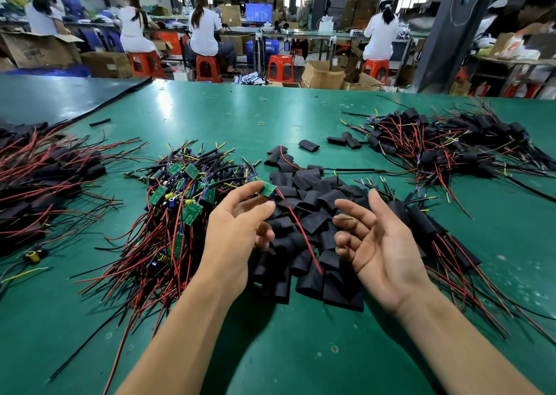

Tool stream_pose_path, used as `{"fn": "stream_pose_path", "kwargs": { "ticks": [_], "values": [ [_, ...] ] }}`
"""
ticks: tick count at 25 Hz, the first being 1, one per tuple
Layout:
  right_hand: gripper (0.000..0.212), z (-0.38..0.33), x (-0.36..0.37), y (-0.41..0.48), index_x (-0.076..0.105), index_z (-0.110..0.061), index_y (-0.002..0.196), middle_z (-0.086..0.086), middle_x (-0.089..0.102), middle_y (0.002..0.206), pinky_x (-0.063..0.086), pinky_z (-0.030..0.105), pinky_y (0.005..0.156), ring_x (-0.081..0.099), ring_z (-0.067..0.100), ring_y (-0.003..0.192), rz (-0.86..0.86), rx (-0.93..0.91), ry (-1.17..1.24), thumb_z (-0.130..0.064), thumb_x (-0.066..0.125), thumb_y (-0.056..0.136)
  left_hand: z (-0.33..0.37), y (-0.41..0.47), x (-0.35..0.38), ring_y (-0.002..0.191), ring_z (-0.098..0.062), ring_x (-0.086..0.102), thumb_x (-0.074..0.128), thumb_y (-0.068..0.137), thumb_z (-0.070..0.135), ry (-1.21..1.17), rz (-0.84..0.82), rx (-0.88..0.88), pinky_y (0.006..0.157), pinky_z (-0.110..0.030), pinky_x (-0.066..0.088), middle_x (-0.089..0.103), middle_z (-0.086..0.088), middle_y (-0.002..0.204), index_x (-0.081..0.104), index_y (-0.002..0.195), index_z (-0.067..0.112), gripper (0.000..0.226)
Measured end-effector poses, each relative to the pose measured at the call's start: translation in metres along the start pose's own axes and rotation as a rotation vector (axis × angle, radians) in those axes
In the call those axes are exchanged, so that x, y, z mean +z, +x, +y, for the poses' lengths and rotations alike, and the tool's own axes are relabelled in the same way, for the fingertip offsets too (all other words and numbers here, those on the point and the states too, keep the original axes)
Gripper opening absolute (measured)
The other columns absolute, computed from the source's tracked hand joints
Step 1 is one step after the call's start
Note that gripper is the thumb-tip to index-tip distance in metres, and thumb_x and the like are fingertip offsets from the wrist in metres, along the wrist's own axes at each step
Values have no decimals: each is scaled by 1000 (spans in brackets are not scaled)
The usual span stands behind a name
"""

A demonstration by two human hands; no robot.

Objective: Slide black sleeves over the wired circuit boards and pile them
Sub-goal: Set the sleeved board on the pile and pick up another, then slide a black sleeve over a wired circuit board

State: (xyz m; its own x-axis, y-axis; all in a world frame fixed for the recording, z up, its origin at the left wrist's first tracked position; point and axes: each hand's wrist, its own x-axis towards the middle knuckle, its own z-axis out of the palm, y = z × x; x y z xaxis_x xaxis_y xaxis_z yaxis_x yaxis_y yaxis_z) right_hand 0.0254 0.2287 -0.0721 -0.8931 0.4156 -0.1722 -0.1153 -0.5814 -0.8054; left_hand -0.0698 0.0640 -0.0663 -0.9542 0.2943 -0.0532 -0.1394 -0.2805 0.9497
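Reaching in from the bottom of the frame, both hands hover over the heap of black sleeves at centre. The left hand grips a small green circuit board at its fingertips, and its red wire trails down across the sleeves. The right hand lies palm up, fingers loosely curled, holding nothing. Left of centre sprawls a tangle of bare wired boards. Piles of sleeved boards lie at upper right on the green counter.
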Motion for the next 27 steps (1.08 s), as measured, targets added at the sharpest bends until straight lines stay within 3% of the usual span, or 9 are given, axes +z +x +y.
{"fn": "stream_pose_path", "kwargs": {
  "ticks": [3,6,8,11,13,17,22,24,27],
  "values": [
    [36,2,3,-3,69,-11,102,4,68,75,46,21,45,55,11,50,-19,-23,-81,-40,62,83,2,-2,4,44,-10,49,72,86,9,-86,-51,-79,43,-19,40,69,-1,84,67,106,19,23],
    [19,5,1,-2,70,-10,101,3,66,73,37,20,43,48,10,48,49,-158,-220,-24,61,93,2,-1,4,43,-11,48,75,84,26,-64,-47,-119,41,-20,38,67,-1,77,57,89,19,20],
    [9,5,-5,-1,71,-11,97,1,68,72,38,20,47,48,11,51,135,-298,-407,-15,63,95,-1,0,3,43,-11,49,76,83,23,-33,-49,-153,40,-20,40,66,2,68,50,86,17,26],
    [5,1,-17,1,74,-21,91,-7,73,80,52,23,71,64,10,72,210,-460,-850,-17,71,90,0,-4,5,49,-14,57,72,84,7,-61,-142,-233,45,-21,49,75,-12,92,54,99,8,24],
    [5,1,-21,2,74,-25,90,-8,74,82,51,21,73,65,7,77,201,-470,-987,-20,73,88,0,-6,6,54,-17,63,70,83,2,-99,-210,-265,50,-22,54,75,-16,101,55,108,3,29],
    [8,3,-27,7,73,-23,89,-7,73,85,49,16,71,64,8,76,183,-491,-1108,-16,73,87,-5,-12,11,61,-21,68,64,87,-4,8,-373,-238,56,-26,57,74,-17,105,59,116,-1,30],
    [9,4,-29,7,74,-22,88,-5,73,77,49,17,69,64,11,73,142,-493,-1150,-13,73,86,-11,-19,15,63,-22,65,65,87,-5,60,-584,-231,57,-26,55,72,-18,100,71,111,10,29],
    [6,4,-29,7,74,-22,88,-5,73,78,49,19,71,65,10,75,105,-463,-1152,-16,74,87,-12,-20,17,63,-19,63,64,87,-5,31,-558,-162,55,-23,53,71,-16,99,76,106,18,31],
    [4,3,-30,8,74,-23,86,-10,73,77,48,17,71,65,3,74,90,-441,-1130,-24,72,89,-7,-15,17,61,-16,60,62,87,-4,-86,-365,-36,53,-21,50,73,-10,94,76,104,17,31]
  ]
}}
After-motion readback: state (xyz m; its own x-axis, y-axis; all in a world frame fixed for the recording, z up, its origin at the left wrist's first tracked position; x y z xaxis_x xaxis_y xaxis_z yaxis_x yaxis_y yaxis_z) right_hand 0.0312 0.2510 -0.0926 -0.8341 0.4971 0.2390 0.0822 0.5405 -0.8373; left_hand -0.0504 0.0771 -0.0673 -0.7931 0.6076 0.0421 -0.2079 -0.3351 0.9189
